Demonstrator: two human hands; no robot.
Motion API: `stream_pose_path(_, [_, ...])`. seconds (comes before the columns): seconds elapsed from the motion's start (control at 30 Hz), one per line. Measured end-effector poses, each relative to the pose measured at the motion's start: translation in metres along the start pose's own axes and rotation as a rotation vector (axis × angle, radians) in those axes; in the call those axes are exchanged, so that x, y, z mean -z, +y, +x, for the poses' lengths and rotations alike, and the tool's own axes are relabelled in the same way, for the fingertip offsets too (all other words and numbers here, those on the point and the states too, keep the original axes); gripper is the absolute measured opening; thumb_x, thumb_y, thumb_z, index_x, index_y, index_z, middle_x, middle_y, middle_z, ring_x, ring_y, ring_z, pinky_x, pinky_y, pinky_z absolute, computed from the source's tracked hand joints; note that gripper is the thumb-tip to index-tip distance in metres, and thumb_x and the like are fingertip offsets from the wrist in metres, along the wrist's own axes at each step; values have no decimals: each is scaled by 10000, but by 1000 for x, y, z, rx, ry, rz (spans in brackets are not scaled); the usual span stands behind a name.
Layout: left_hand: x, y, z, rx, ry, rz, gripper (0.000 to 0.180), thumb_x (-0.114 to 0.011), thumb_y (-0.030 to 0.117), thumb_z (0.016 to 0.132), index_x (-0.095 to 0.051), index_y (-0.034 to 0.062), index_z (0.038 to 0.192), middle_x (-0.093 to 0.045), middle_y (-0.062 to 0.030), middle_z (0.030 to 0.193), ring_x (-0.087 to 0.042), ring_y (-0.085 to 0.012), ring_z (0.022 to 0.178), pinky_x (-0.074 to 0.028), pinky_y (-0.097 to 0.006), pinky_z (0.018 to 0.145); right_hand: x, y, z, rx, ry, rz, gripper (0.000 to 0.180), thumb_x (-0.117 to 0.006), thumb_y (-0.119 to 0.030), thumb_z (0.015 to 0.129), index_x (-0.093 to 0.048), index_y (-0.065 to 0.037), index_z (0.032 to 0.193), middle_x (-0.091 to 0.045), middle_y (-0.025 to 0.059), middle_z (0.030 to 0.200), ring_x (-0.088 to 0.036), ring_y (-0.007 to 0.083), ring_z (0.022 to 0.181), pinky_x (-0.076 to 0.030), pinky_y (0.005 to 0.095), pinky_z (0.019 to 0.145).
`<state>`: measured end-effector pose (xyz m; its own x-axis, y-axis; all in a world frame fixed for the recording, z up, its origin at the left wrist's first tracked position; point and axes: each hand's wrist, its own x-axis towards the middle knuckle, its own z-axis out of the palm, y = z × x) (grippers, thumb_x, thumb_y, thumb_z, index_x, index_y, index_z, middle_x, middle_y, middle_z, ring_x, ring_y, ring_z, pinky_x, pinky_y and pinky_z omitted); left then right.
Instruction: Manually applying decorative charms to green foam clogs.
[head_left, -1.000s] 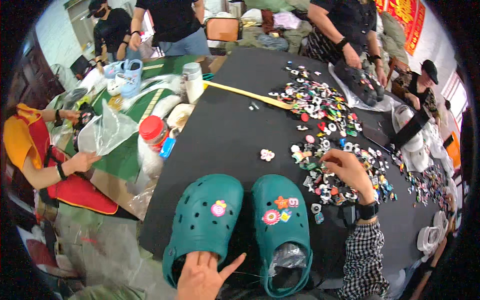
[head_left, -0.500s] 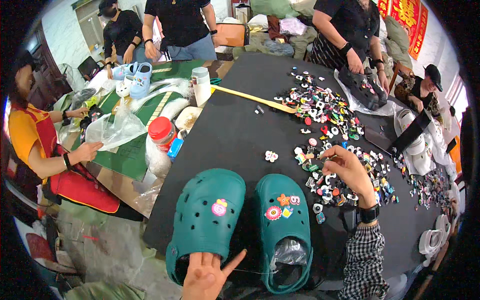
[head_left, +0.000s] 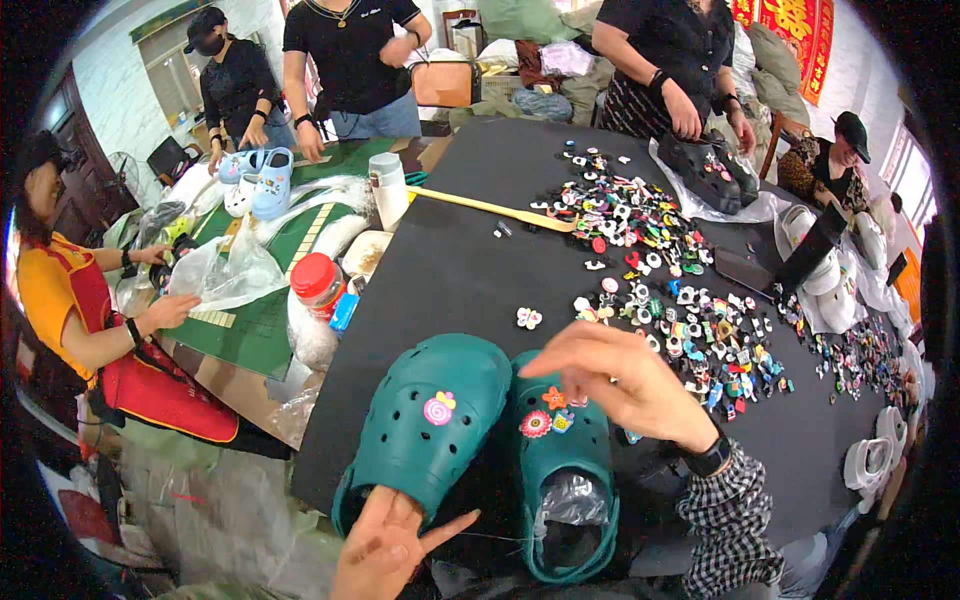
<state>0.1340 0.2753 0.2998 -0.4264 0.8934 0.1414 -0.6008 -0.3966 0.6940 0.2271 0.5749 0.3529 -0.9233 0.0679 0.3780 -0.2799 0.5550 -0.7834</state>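
A dark green clog with a pink swirl charm sits over my left hand. My left fingers reach inside through its heel opening, while the thumb sticks out to the side. Beside it lies the matching green clog, with a clear bag stuffed in its heel. Its toe bears an orange starfish charm, a red-and-white flower charm and a blue-yellow charm. Above that toe hovers my right hand, fingers bent together; whatever they may pinch is hidden. A thread runs between my left hand and the second clog.
Many loose shoe charms spread over the right of the black table. A lone white charm lies beyond the clogs. Left stand a red-lidded jar and a yellow stick. Several people work around, one handling black clogs.
My right hand has come left from the charm pile to above the second clog's toe. The first clog has tilted rightward on my left hand, its toe now close against the other clog.
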Motion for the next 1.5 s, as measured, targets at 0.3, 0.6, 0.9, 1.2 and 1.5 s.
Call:
stream_pose_path(0.3, [-19,68,-9,137,162,1000,440,-413,67,1007,-366,-23,1435,-444,-166,1435,-486,-277,1290,-471,-404,982,-27,21,53,160,-405,-409,577,-533,55,714,-577,-108,1265,-517,131,1346,-643,364,979,-555,415,787])
stream_pose_path(0.6, [7,56,40,-303,36,2149,243,-693,46,715,-648,9,950,-571,-100,977,-543,-266,957,-449,-376,798,-32,30,52,161,-342,-408,598,-508,87,706,-585,-121,1261,-560,83,1306,-649,346,953,-554,416,804])
stream_pose_path(0.9, [25,53,51,-277,-358,2415,153,-598,149,734,-613,66,862,-534,-54,958,-521,-229,985,-425,-343,839,-31,21,54,84,-395,-450,611,-519,101,688,-585,-112,1257,-553,77,1329,-646,345,981,-555,423,809])
stream_pose_path(1.2, [26,82,-4,-112,-212,2103,159,-660,87,707,-623,88,862,-563,-58,1027,-530,-262,1132,-448,-409,944,-30,19,56,71,-384,-404,587,-511,107,694,-579,-98,1240,-565,85,1298,-632,336,1019,-548,410,838])
stream_pose_path(1.5, [4,72,22,-241,-165,1822,456,-750,146,723,-604,1,1130,-566,-144,1216,-555,-320,1143,-456,-421,972,-23,25,46,138,-312,-401,545,-519,125,714,-588,-77,1214,-545,149,1294,-611,361,1052,-538,405,861])
